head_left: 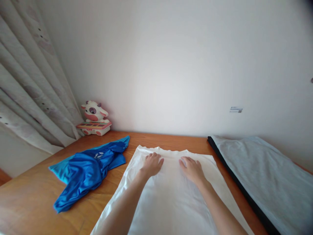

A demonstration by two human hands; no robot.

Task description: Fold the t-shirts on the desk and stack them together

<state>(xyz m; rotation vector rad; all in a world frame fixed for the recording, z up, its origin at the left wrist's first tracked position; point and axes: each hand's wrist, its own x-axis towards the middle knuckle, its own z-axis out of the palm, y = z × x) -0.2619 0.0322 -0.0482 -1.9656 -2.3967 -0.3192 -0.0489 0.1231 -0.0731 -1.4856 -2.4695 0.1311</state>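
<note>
A white cloth garment [168, 199] lies spread out flat on the wooden surface, its far edge slightly wavy and its near end cut off by the bottom of the view. My left hand [152, 164] rests palm down on its upper left part, fingers stretched toward the far edge. On the upper right part lies my right hand [192, 168], also palm down with the fingers apart. Neither hand grips the fabric. What kind of garment it is cannot be made out.
Left of the white cloth lies a crumpled blue shirt [89, 169]. A toy cow with a keyboard [95, 119] stands in the far left corner by the curtain [29, 78]. Grey fabric with a black edge [264, 173] lies to the right. Behind the wooden surface [31, 199] rises a white wall.
</note>
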